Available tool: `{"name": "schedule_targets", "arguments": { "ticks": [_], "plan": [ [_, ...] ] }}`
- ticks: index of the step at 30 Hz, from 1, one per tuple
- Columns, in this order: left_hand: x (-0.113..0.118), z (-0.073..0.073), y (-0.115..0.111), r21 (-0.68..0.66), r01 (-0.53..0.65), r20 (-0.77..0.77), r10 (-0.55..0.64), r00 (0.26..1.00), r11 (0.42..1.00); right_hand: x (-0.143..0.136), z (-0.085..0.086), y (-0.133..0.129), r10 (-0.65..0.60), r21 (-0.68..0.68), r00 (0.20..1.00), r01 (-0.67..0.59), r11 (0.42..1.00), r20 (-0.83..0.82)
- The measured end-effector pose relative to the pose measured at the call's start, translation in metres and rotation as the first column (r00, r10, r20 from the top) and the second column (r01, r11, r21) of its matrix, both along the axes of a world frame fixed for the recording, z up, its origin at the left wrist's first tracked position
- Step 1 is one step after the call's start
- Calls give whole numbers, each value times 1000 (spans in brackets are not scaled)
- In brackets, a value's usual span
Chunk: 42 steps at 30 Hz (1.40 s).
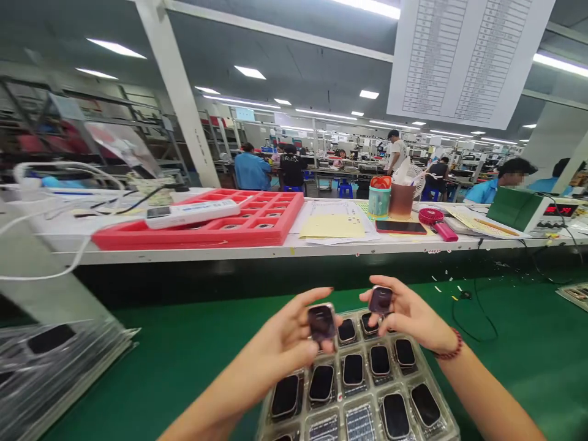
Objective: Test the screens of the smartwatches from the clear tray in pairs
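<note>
In the head view, the left hand (287, 340) curls partly open, fingertips and thumb gripping a square, dark-faced watch body (321, 322) by its edges, seemingly to leave its face uncovered. The right hand (408, 315) pinches a similar dark rounded-square watch body (381, 300), other fingers loosely bent. Both are above a clear plastic compartment tray (361, 424), whose pockets apparently keep more black-faced watch bodies (353, 369) apart.

I see green worktop (165, 367), black watch screens (353, 369), clear tray (361, 422), coral-red foam tray (193, 240), pale yellow paper (333, 226), magenta fan (444, 231), dark-red bracelet (454, 348).
</note>
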<state>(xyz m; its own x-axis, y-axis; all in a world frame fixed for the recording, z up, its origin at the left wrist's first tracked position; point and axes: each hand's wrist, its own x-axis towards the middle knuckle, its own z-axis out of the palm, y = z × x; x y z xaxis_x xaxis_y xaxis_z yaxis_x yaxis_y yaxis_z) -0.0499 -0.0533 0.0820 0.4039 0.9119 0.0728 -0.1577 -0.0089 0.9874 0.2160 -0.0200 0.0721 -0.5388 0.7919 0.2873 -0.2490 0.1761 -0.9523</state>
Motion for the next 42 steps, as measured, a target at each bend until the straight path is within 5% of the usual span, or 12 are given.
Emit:
{"name": "schedule_targets", "arguments": {
  "ticks": [6, 10, 29, 38, 42],
  "plan": [
    [44, -52, 56, 76, -213, -96, 220, 971, 974, -34, -68, 65, -116, -62, 986, 124, 990, 117],
    [44, -73, 62, 68, -209, -111, 216, 970, 975, -29, -80, 65, -101, -61, 984, 111, 992, 147],
    [37, -82, 64, 97, -190, -127, 202, 971, 977, -27, -80, 53, -25, -20, 973, 30, 999, 230],
    [33, -82, 69, -109, -100, 79, 109, 991, 989, -20, -81, 60, 7, -255, 1000, -8, 967, -6],
    [33, -82, 66, -79, -45, 92, 52, 994, 996, -18, -84, 63, 49, -249, 999, -51, 967, -14]
  ]
}}
